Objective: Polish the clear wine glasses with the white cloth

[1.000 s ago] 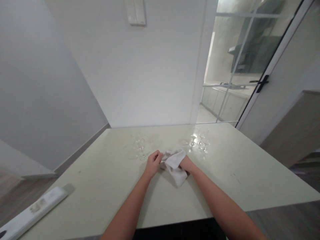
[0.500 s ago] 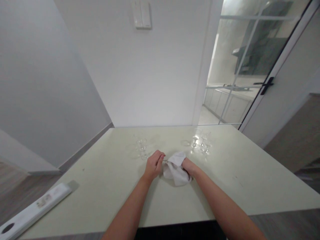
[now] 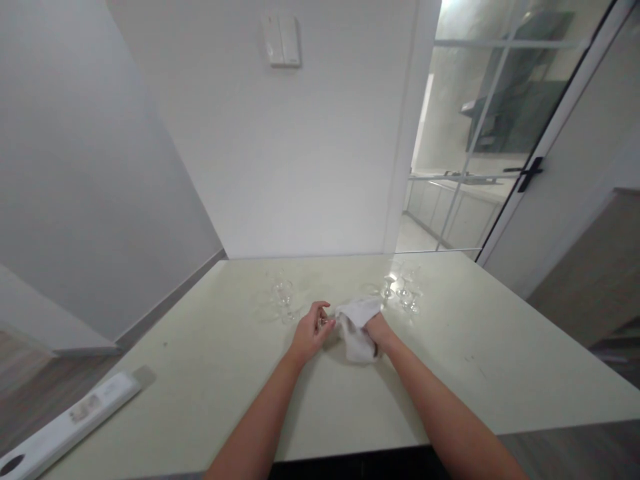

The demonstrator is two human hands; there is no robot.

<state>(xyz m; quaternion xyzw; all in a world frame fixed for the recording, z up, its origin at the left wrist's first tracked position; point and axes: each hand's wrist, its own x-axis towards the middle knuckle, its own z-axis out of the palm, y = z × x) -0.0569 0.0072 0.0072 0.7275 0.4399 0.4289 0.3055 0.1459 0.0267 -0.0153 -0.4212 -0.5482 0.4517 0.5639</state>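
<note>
Right hand (image 3: 379,329) holds one cloth (image 3: 359,333) (left hand (image 3: 309,332), one glass (image 3: 323,323)).

From my head view, my left hand (image 3: 311,331) has its grip on a small clear glass piece (image 3: 323,323), fingers curled round it. My right hand (image 3: 379,329) holds a pale cloth (image 3: 359,328) just beside it. On the desk (image 3: 210,380), clear glassware stands in a left group (image 3: 283,293) and a right group (image 3: 401,291), both beyond my hands.
</note>
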